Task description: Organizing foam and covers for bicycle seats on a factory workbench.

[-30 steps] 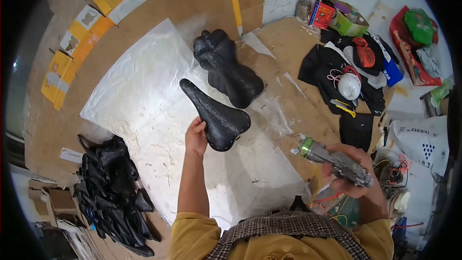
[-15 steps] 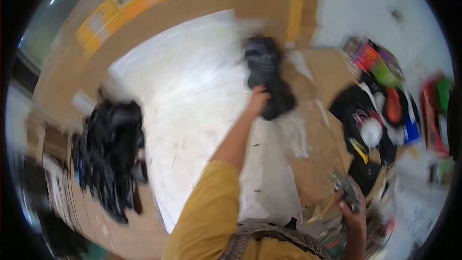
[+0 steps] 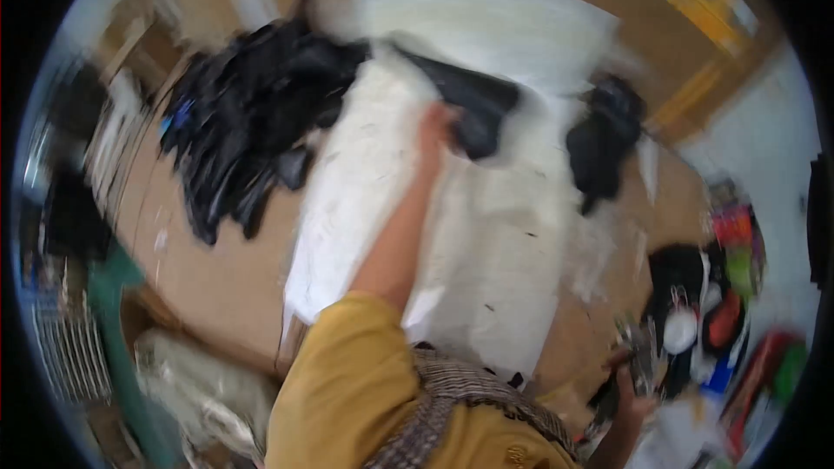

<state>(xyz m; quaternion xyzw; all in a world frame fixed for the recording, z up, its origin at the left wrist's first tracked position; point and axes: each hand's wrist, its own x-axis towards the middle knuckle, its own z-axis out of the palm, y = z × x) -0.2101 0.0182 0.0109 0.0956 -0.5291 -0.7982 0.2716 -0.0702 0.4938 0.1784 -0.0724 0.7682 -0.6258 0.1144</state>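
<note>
Apron (image 3: 434, 373) and yellow sleeve (image 3: 347, 369) are occupying the near edge, the left forearm reaching out over the white sheet (image 3: 512, 260). Low at the right, the right hand (image 3: 632, 395) is holding a silvery tool (image 3: 641, 356), its fingers curling round the body with no visible gap; this position is presumably sparing the sheet for the other arm. Beyond the tool, dark cloth (image 3: 673, 269) is lying under a white round object (image 3: 680, 332). Over the sheet, the left hand (image 3: 437, 130) is gripping a black saddle-shaped piece (image 3: 478, 113) at its near edge, fingers nearly together; such a hold is probably leaving most of the upper face uncovered. Blur is hiding the thumb's placement, and whether the piece is touching the sheet cannot be told. The sheet is covering part of the cardboard-topped counter (image 3: 208, 287), likely shielding whatever is lying on it. Farther out, a heap of black pieces (image 3: 252, 104) is sitting left of the sheet and a dark lumpy form (image 3: 604, 139) right, evidently keeping the two apart. Yellow strips (image 3: 699, 17) are edging the far cardboard.
</note>
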